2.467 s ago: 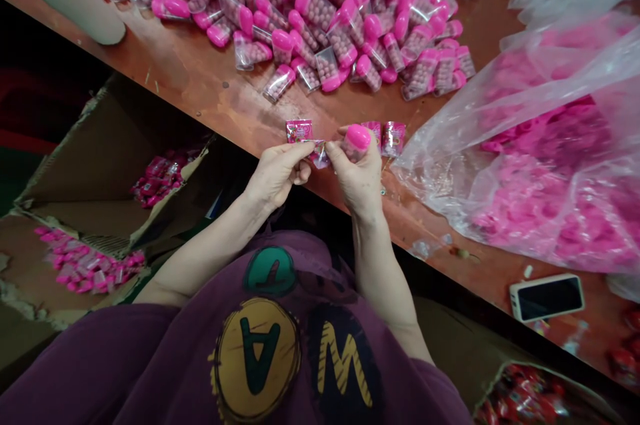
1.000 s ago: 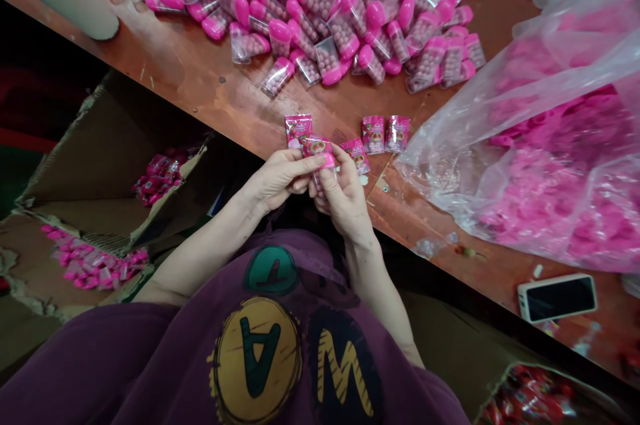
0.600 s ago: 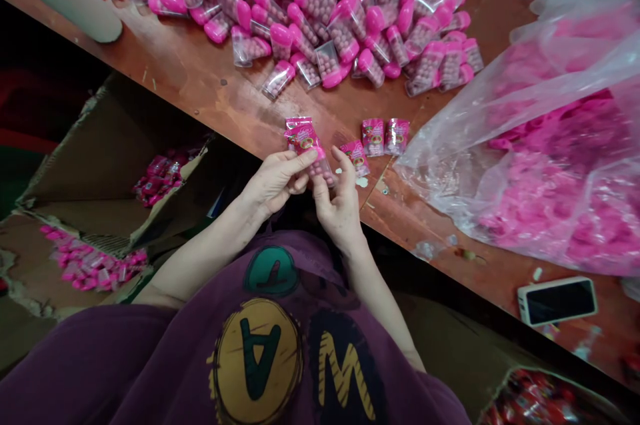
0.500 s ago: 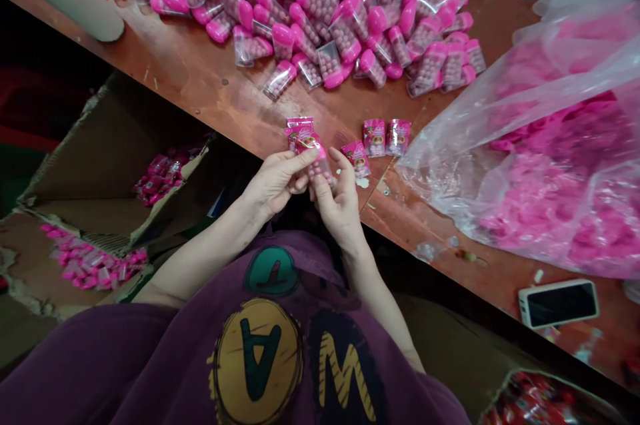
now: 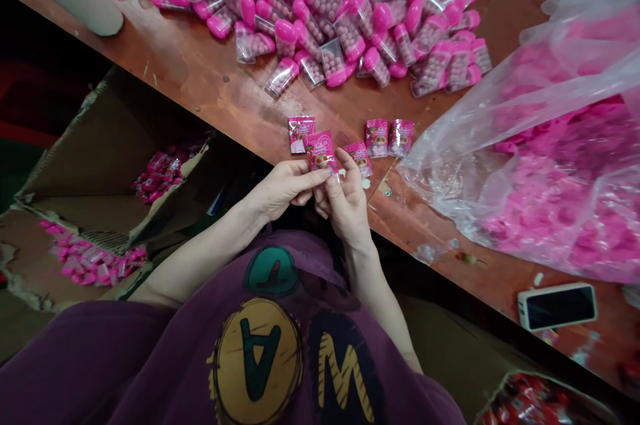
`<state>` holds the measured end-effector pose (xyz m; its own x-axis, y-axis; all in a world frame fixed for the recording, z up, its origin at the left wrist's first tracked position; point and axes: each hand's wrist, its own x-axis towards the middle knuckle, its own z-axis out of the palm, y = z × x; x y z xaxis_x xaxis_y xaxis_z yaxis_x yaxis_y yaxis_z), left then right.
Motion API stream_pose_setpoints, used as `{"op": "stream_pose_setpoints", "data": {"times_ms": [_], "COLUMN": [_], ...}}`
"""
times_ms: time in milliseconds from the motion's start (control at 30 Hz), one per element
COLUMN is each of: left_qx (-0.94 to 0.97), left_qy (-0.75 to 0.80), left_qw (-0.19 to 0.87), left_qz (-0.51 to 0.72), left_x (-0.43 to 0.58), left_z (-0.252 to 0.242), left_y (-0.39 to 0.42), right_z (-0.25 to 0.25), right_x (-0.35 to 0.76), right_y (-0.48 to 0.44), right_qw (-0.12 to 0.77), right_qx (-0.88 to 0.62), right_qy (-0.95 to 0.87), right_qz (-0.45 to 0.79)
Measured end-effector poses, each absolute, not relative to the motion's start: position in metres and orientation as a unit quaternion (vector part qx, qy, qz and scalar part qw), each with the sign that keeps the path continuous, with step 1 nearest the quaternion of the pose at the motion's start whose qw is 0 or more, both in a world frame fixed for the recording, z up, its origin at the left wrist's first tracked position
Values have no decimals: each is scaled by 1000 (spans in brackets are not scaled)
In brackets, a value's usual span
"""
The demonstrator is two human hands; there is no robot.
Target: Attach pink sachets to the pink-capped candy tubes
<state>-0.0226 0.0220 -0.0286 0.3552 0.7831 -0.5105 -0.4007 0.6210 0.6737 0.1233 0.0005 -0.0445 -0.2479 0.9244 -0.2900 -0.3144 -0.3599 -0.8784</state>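
Observation:
Both hands meet at the table's near edge around one small clear tube with a pink label (image 5: 321, 149). My left hand (image 5: 283, 186) pinches it from the left with thumb and fingers. My right hand (image 5: 345, 195) grips its lower end, fingers curled. Three labelled tubes (image 5: 383, 138) lie on the brown table (image 5: 200, 78) just beyond my hands, and another (image 5: 300, 130) lies behind the held one. A big heap of unlabelled pink-capped tubes of pink balls (image 5: 340, 12) covers the far side.
A clear plastic bag of pink caps (image 5: 550, 165) fills the right. A phone (image 5: 557, 306) lies face up near the table's front edge. Cardboard boxes (image 5: 95, 165) with finished tubes stand below left; another box with red packets (image 5: 530, 405) is at bottom right.
The held tube was bare with a pink cap showing 2.5 s ago; the label now sits wrapped on it. Both hands turned it and stayed at the table edge.

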Motion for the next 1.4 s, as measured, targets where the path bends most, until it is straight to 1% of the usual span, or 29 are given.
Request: {"op": "stream_pose_setpoints", "data": {"times_ms": [67,167,333,400,467,500,567,633,700,767,833,933,1000,1067,1267,1333,1400], "left_qx": [228,239,228,227,234,239,246,250,248,239,226,212,210,208,208,211,203], "left_qy": [426,429,439,435,431,436,464,507,536,545,546,556,561,560,547,537,536], "left_qw": [795,776,775,778,778,772,740,686,638,616,612,612,618,628,662,674,665], "left_qz": [368,395,394,392,392,396,420,459,494,516,525,520,510,499,467,461,480], "left_x": [-23,-25,-18,-16,-16,-18,-25,-33,-41,-46,-49,-51,-52,-52,-43,-38,-34], "left_z": [-27,-26,-27,-28,-28,-28,-29,-32,-35,-38,-40,-42,-44,-45,-39,-35,-32], "left_y": [22,25,24,21,19,18,17,19,22,26,30,31,31,32,36,38,41], "right_z": [-46,-49,-53,-53,-51,-49,-44,-37,-31,-28,-32,-46,-58,-68,-78,-76,-72], "right_x": [125,125,121,126,138,146,162,170,163,141,115,91,89,95,116,120,124], "right_y": [1,1,1,3,8,11,21,30,39,47,54,61,62,60,45,39,38], "right_qw": [436,435,437,424,415,415,400,340,248,165,101,60,63,85,262,287,314], "right_qx": [-414,-397,-428,-441,-472,-501,-579,-657,-684,-646,-583,-544,-546,-547,-511,-481,-465], "right_qy": [-357,-364,-399,-424,-463,-489,-551,-606,-661,-732,-797,-831,-831,-829,-814,-823,-820], "right_qz": [715,722,683,668,625,581,449,293,182,138,125,103,85,77,90,94,116]}}
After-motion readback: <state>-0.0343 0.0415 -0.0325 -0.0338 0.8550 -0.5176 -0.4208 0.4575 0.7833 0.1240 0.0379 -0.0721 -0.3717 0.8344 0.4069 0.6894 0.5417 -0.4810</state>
